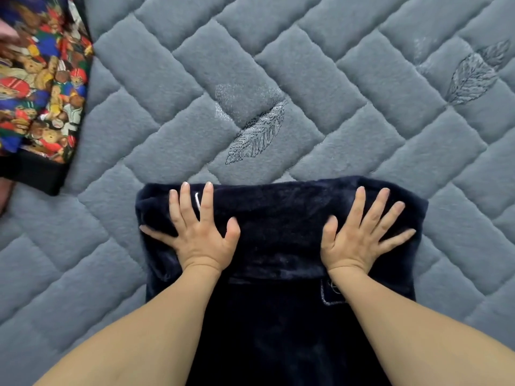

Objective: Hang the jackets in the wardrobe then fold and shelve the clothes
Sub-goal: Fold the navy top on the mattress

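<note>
On the near middle of the grey quilted bed (278, 65) lies a dark navy fleece garment (278, 218), its far end doubled over. Left hand (199, 235) and right hand (359, 235) press flat, fingers spread, likely setting the fold. A teddy-bear-print garment (41, 79) waits far left.

Navy plush garment (278, 218); grey quilted bedspread (167, 79), feather motifs; multicolour teddy-bear print cloth (39, 79).

The supporting surface is a grey quilted bed cover (320, 79) with stitched feather motifs. A dark navy fleece garment (278, 232) lies flat on it at 6 o'clock. A garment with a multicoloured teddy-bear print (39, 87) lies at 10 o'clock, well apart from the navy one.
</note>
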`<action>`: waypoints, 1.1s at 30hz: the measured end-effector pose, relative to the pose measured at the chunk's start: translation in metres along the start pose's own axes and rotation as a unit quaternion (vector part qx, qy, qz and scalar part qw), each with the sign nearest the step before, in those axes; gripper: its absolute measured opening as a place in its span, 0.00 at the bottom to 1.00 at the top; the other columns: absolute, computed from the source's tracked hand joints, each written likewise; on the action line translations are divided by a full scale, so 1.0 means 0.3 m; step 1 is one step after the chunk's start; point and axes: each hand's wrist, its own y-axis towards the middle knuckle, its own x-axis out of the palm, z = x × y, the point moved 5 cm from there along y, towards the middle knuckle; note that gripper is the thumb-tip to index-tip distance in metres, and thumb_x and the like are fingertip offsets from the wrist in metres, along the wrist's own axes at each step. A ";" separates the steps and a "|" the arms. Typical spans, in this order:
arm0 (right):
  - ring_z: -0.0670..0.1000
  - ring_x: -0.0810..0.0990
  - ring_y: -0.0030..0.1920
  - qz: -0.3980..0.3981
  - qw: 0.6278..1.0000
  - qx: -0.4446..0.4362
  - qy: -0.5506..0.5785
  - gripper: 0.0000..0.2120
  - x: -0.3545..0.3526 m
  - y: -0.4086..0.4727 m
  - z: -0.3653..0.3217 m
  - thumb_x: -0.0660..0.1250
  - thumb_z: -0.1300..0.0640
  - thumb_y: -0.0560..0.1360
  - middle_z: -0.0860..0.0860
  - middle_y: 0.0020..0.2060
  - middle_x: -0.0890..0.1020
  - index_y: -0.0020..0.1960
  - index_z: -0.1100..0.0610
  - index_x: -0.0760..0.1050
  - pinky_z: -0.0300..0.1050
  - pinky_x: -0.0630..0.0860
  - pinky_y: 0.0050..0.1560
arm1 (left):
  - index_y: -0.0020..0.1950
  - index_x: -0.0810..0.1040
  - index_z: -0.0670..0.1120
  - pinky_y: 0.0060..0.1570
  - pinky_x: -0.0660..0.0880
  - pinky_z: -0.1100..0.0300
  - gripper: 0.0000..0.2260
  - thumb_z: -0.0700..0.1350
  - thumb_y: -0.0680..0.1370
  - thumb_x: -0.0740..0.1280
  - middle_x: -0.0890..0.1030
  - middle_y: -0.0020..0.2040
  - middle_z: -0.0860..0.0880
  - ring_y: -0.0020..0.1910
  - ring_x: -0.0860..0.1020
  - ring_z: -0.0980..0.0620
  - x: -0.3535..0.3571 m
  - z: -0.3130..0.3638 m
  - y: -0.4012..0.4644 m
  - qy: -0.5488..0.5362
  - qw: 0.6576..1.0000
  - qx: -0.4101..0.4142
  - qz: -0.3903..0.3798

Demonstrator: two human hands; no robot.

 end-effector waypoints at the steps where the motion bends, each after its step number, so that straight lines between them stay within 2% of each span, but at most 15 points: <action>1: 0.63 0.44 0.78 0.002 1.000 -0.001 -0.002 0.37 -0.003 -0.001 -0.001 0.55 0.42 0.73 0.56 0.80 0.47 0.80 0.51 0.52 0.78 0.41 0.68 | 0.78 0.58 0.57 0.61 0.41 0.17 0.35 0.65 0.71 0.56 0.52 0.80 0.47 0.79 0.47 0.45 0.000 -0.001 0.001 -0.001 1.000 0.001 0.000; 11: 0.62 0.46 0.79 0.033 0.999 -0.022 0.021 0.32 -0.043 -0.012 -0.013 0.53 0.43 0.77 0.55 0.80 0.52 0.78 0.52 0.57 0.77 0.43 0.69 | 0.77 0.59 0.59 0.63 0.40 0.19 0.32 0.65 0.74 0.53 0.55 0.80 0.48 0.79 0.48 0.47 -0.011 -0.004 -0.008 -0.020 0.998 0.021 0.057; 14: 0.59 0.47 0.79 0.045 0.997 -0.050 0.041 0.30 -0.078 -0.047 -0.005 0.51 0.44 0.78 0.53 0.80 0.53 0.79 0.52 0.57 0.73 0.41 0.72 | 0.79 0.55 0.59 0.65 0.37 0.22 0.32 0.65 0.75 0.49 0.53 0.80 0.49 0.79 0.46 0.49 -0.035 -0.010 -0.028 -0.030 0.997 0.025 0.072; 17: 0.57 0.47 0.79 0.025 0.993 -0.105 0.038 0.31 -0.080 -0.197 0.071 0.48 0.45 0.79 0.53 0.80 0.51 0.80 0.53 0.52 0.65 0.43 0.76 | 0.81 0.48 0.55 0.70 0.37 0.28 0.33 0.64 0.77 0.45 0.48 0.81 0.47 0.80 0.43 0.48 -0.049 -0.033 -0.076 -0.017 0.996 0.044 0.077; 20: 0.57 0.49 0.79 -0.028 0.996 -0.080 0.029 0.32 -0.057 -0.481 0.228 0.46 0.44 0.79 0.54 0.80 0.50 0.81 0.53 0.50 0.63 0.46 0.77 | 0.81 0.42 0.49 0.75 0.41 0.37 0.34 0.64 0.79 0.41 0.46 0.82 0.44 0.80 0.43 0.45 -0.043 -0.113 -0.208 0.046 0.994 0.067 0.074; 24: 0.58 0.50 0.79 -0.098 0.992 -0.075 -0.022 0.33 -0.055 -0.772 0.351 0.42 0.41 0.79 0.56 0.80 0.51 0.80 0.55 0.50 0.64 0.47 0.76 | 0.81 0.38 0.49 0.76 0.36 0.41 0.33 0.64 0.81 0.42 0.39 0.81 0.47 0.79 0.37 0.47 0.026 -0.278 -0.526 0.046 0.995 0.083 0.019; 29: 0.60 0.48 0.79 -0.143 0.978 -0.148 -0.039 0.35 -0.086 -1.022 0.374 0.42 0.39 0.79 0.58 0.79 0.50 0.80 0.57 0.48 0.66 0.46 0.76 | 0.80 0.37 0.53 0.76 0.35 0.42 0.35 0.68 0.79 0.40 0.37 0.81 0.47 0.78 0.35 0.46 0.104 -0.401 -0.822 0.001 0.995 0.072 -0.071; 33: 0.60 0.43 0.79 -0.178 0.947 -0.261 -0.054 0.35 -0.084 -1.200 0.388 0.41 0.37 0.78 0.57 0.79 0.45 0.80 0.55 0.44 0.69 0.45 0.75 | 0.77 0.28 0.58 0.71 0.29 0.36 0.36 0.72 0.76 0.41 0.29 0.78 0.49 0.75 0.27 0.46 0.147 -0.412 -1.080 0.047 0.969 0.217 -0.109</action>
